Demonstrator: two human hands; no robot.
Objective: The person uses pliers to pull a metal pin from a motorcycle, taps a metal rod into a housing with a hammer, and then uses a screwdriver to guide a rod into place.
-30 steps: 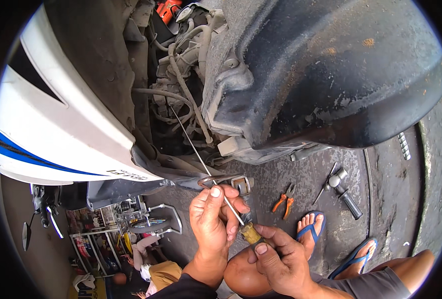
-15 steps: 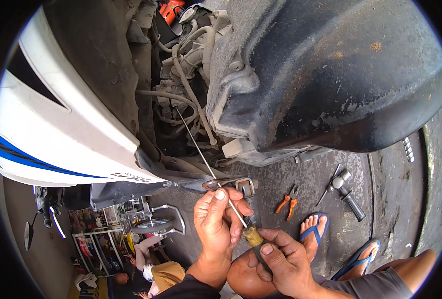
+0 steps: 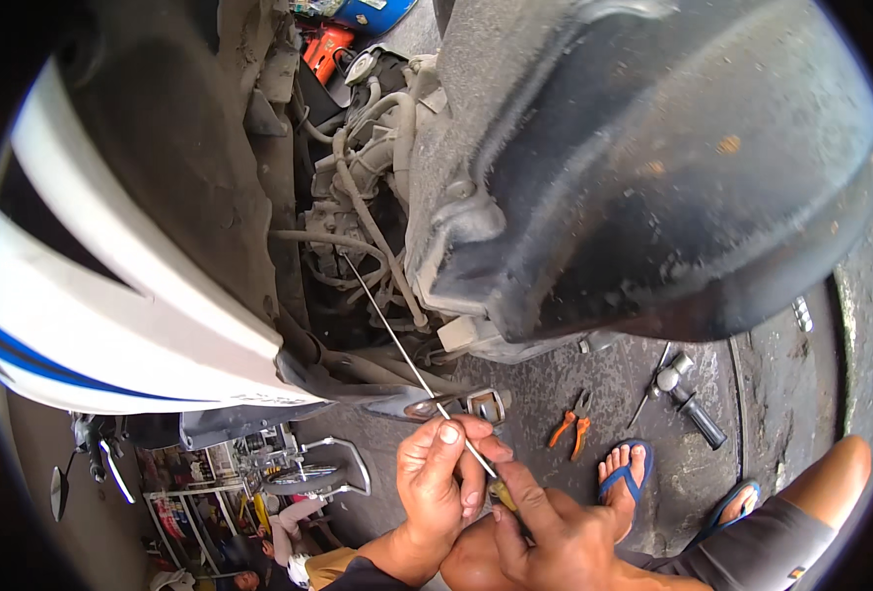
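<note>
My left hand (image 3: 441, 478) pinches the shaft of the long screwdriver (image 3: 399, 341), right hand (image 3: 552, 537) wraps its handle; tip's at the dusty engine (image 3: 330, 217) (seated or not, can't tell). I see no part loosened yet.

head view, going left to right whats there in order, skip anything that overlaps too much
White body panel with a blue stripe → left hand → right hand → hammer with a dark handle → ribbed metal piece.
</note>
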